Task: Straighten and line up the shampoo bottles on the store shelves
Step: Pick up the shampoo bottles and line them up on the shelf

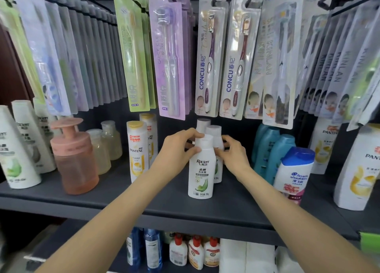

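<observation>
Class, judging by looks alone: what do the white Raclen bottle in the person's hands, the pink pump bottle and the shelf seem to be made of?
Raclen bottle: opaque white plastic, smooth with a soft sheen, printed label.
Pink pump bottle: translucent pink plastic, probably; light passes through its body.
Shelf: dark grey and matte, likely painted metal or laminate; the look leaves it open.
</observation>
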Available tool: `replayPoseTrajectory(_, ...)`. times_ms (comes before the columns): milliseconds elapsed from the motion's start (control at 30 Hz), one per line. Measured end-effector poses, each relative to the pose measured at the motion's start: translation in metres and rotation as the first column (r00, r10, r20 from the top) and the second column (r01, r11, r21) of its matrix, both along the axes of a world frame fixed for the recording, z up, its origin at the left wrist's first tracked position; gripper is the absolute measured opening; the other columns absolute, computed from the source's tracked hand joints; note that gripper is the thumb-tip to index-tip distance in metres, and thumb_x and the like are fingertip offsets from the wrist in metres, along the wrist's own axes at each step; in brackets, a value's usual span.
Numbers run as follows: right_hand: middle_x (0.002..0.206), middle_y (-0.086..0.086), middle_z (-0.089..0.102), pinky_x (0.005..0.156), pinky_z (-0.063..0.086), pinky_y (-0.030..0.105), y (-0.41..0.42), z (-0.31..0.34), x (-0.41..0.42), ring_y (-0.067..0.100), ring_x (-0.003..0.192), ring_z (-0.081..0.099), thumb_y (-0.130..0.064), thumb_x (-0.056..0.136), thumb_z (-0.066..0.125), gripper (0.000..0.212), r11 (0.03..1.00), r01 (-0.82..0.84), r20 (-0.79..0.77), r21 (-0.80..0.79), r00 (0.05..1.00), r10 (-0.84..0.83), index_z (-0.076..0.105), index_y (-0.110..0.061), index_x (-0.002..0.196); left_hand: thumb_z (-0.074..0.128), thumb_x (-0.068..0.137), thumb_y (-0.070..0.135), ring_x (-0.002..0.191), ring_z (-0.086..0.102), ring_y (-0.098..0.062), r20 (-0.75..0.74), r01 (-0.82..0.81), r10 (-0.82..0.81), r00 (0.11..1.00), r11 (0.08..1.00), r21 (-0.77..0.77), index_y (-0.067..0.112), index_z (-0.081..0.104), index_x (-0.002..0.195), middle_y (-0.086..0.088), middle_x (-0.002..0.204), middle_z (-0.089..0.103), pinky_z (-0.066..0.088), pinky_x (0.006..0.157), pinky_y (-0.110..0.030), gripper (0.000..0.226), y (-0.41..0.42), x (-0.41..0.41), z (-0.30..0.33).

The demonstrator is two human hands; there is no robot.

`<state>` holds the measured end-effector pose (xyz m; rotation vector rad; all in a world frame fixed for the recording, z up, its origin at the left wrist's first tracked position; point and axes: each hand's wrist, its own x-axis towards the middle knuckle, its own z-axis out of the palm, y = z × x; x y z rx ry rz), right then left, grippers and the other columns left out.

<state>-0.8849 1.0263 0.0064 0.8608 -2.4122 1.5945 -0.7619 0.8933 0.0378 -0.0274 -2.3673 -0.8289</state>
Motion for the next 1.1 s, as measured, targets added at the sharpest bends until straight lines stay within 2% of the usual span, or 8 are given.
replayPoseTrajectory(133, 0.089, -0.007, 0.063, 0.082, 0.055, 0.035, -0.001, -0.003, -0.008, 0.01, 0.083, 0.061, -0.012, 0.085, 0.067, 0.038, 0.998, -0.04, 0.08, -0.05, 0.996, 0.044, 0.06, -0.015, 0.122, 0.065, 0.085, 0.013, 0.088, 0.063, -0.008, 0.002, 0.003, -0.003, 1.0, 1.0, 0.005, 0.022, 0.061, 0.111, 0.005, 0.106, 0.064, 0.043, 0.071, -0.003, 0.027, -0.001, 0.0, -0.001)
replayPoseTrajectory(300, 0.102, 0.002, 0.066, 0.084, 0.056, 0.039, -0.004, -0.006, -0.011, 0.022, 0.099, 0.064, -0.01, 0.089, 0.061, 0.038, 0.985, -0.129, 0.177, -0.115, 0.973, 0.148, 0.057, -0.018, 0.127, 0.065, 0.085, 0.015, 0.09, 0.063, -0.007, 0.006, -0.002, 0.002, 1.0, 1.0, 0.003, 0.023, 0.061, 0.111, 0.005, 0.106, 0.065, 0.044, 0.073, -0.004, 0.028, -0.001, -0.001, -0.001)
replayPoseTrajectory(433, 0.109, 0.01, 0.064, 0.086, 0.056, 0.043, -0.014, -0.008, -0.011, 0.026, 0.101, 0.064, -0.01, 0.09, 0.059, 0.037, 0.985, -0.128, 0.187, -0.111, 0.971, 0.148, 0.056, -0.016, 0.127, 0.065, 0.085, 0.014, 0.089, 0.063, -0.007, -0.002, -0.014, 0.014, 1.0, 1.0, 0.006, 0.021, 0.061, 0.111, 0.006, 0.106, 0.065, 0.042, 0.072, -0.001, 0.028, 0.0, 0.0, -0.002)
replayPoseTrajectory(533, 0.107, 0.007, 0.067, 0.087, 0.055, 0.042, -0.013, -0.005, -0.017, 0.022, 0.1, 0.065, -0.016, 0.088, 0.062, 0.028, 0.986, -0.127, 0.181, -0.108, 0.973, 0.145, 0.062, -0.016, 0.117, 0.066, 0.085, 0.014, 0.087, 0.064, -0.006, -0.014, -0.009, 0.009, 1.0, 1.0, 0.022, 0.021, 0.061, 0.11, 0.006, 0.105, 0.065, 0.043, 0.073, -0.002, 0.026, 0.0, 0.0, -0.003)
replayPoseTrajectory(667, 0.098, 0.002, 0.068, 0.09, 0.054, 0.039, -0.006, 0.0, -0.036, 0.019, 0.099, 0.064, -0.024, 0.09, 0.061, 0.009, 0.963, 0.041, 0.181, -0.266, 0.983, 0.008, 0.067, -0.02, 0.095, 0.065, 0.085, 0.013, 0.085, 0.064, -0.004, -0.008, -0.013, 0.014, 1.0, 0.999, 0.041, 0.023, 0.062, 0.109, 0.007, 0.102, 0.065, 0.044, 0.073, -0.004, 0.026, 0.001, -0.001, -0.004)
replayPoseTrajectory(767, 0.111, 0.005, 0.065, 0.095, 0.05, 0.041, -0.014, 0.005, -0.049, 0.019, 0.104, 0.06, -0.024, 0.088, 0.063, 0.022, 0.986, 0.057, 0.157, -0.159, 0.987, -0.032, 0.066, -0.017, 0.109, 0.065, 0.085, 0.013, 0.085, 0.064, -0.003, -0.006, -0.015, 0.015, 1.0, 0.999, 0.04, 0.023, 0.062, 0.109, 0.009, 0.101, 0.064, 0.042, 0.073, -0.002, 0.027, 0.001, 0.0, -0.003)
replayPoseTrajectory(900, 0.121, 0.01, 0.062, 0.095, 0.047, 0.032, -0.026, 0.016, -0.055, 0.02, 0.11, 0.058, -0.017, 0.089, 0.062, 0.039, 0.992, -0.07, 0.211, -0.103, 0.973, 0.09, 0.056, -0.01, 0.127, 0.065, 0.085, 0.013, 0.084, 0.063, -0.001, -0.006, -0.019, 0.019, 1.0, 0.999, 0.032, 0.023, 0.062, 0.109, 0.012, 0.101, 0.063, 0.041, 0.072, 0.0, 0.026, 0.002, 0.001, -0.003)
replayPoseTrajectory(1100, 0.12, 0.009, 0.062, 0.091, 0.049, 0.033, -0.037, 0.019, -0.056, 0.02, 0.106, 0.058, -0.006, 0.091, 0.055, 0.031, 0.989, -0.15, 0.169, 0.0, 0.974, 0.148, 0.057, -0.011, 0.122, 0.064, 0.086, 0.012, 0.084, 0.062, -0.002, -0.013, -0.02, 0.021, 1.0, 0.999, 0.043, 0.02, 0.062, 0.111, 0.01, 0.103, 0.063, 0.039, 0.07, 0.002, 0.027, 0.003, 0.001, -0.003)
